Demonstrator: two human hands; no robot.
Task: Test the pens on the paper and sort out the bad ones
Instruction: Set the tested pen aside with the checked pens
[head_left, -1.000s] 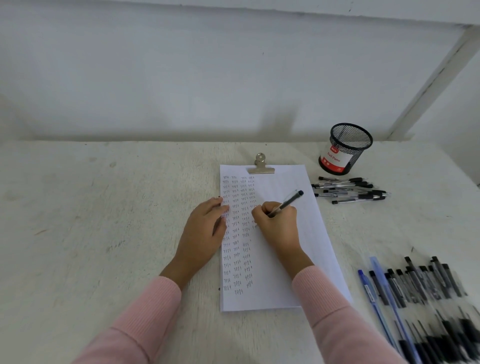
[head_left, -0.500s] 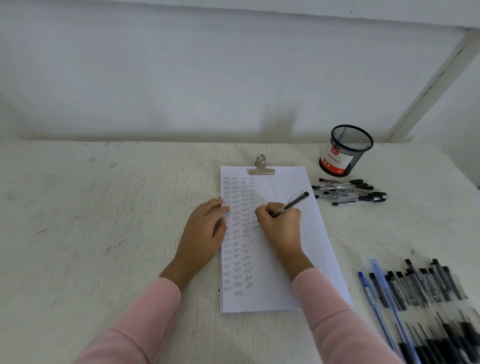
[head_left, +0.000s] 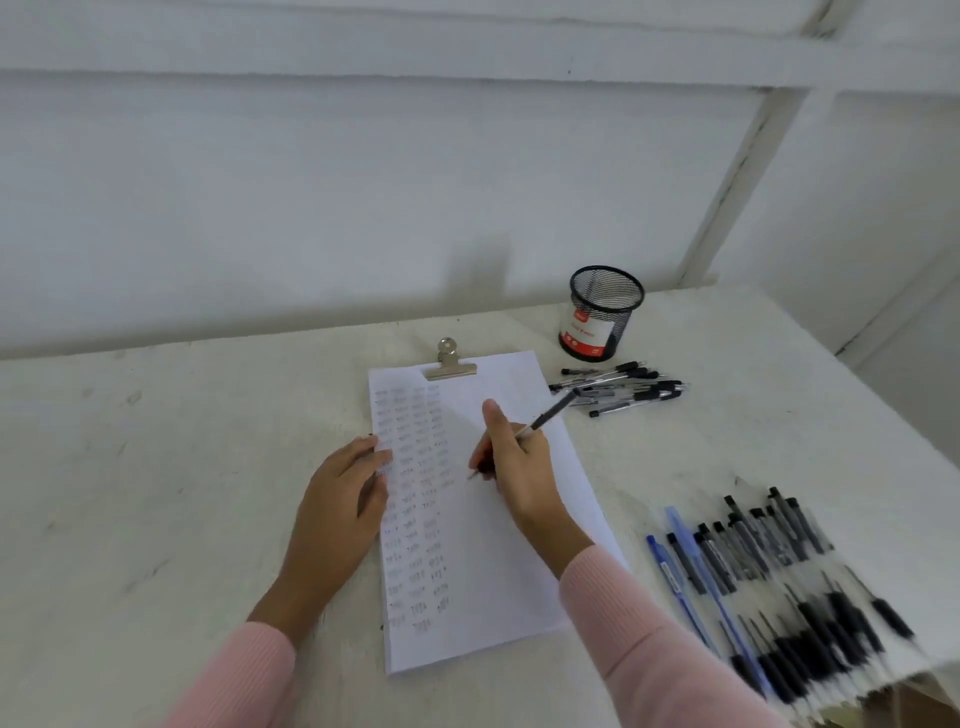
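A white sheet of paper (head_left: 519, 587) lies under a metal clip (head_left: 448, 361), its left half filled with columns of small test marks. My left hand (head_left: 343, 499) rests flat on the paper's left edge, fingers straight. My right hand (head_left: 519, 467) grips a black pen (head_left: 550, 415) with its tip near the paper, beside the third column of marks; one finger sticks up straight. A small group of pens (head_left: 628, 387) lies right of the paper's top. A large fan of pens (head_left: 769, 571) covers the near right of the table.
A black mesh pen cup (head_left: 602, 319) with a red-and-white label stands behind the small pen group. The white table (head_left: 156, 493) meets a white wall at the back. The table's right edge drops off close to the large pen pile.
The view has tilted and shifted, with blur. My right hand has turned slightly, one finger now raised, and the pen tip sits lower on the page. My left hand stays put.
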